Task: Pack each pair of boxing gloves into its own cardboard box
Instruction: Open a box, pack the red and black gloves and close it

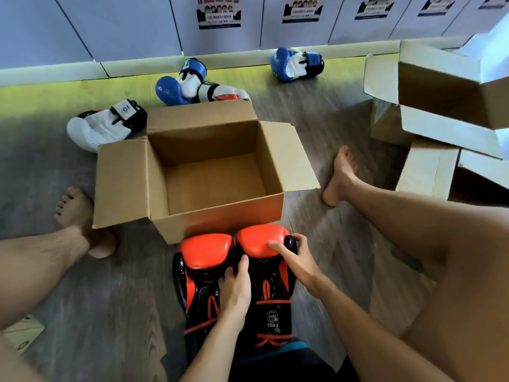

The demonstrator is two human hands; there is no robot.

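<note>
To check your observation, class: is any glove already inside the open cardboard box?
No: the open cardboard box shows only its bare bottom, and the red-and-black gloves lie outside it.

Grey wood-plank floor across most of the frame, washed yellow-green along its far edge at upper left. Above that, a pale plinth under a row of white locker doors split by dark seams. Four printed posters along the top, each with a row of cartoon faces and text too small to read; a fifth poster cut off at the upper right corner. Pale flat item at lower left, kind unclear.
</note>
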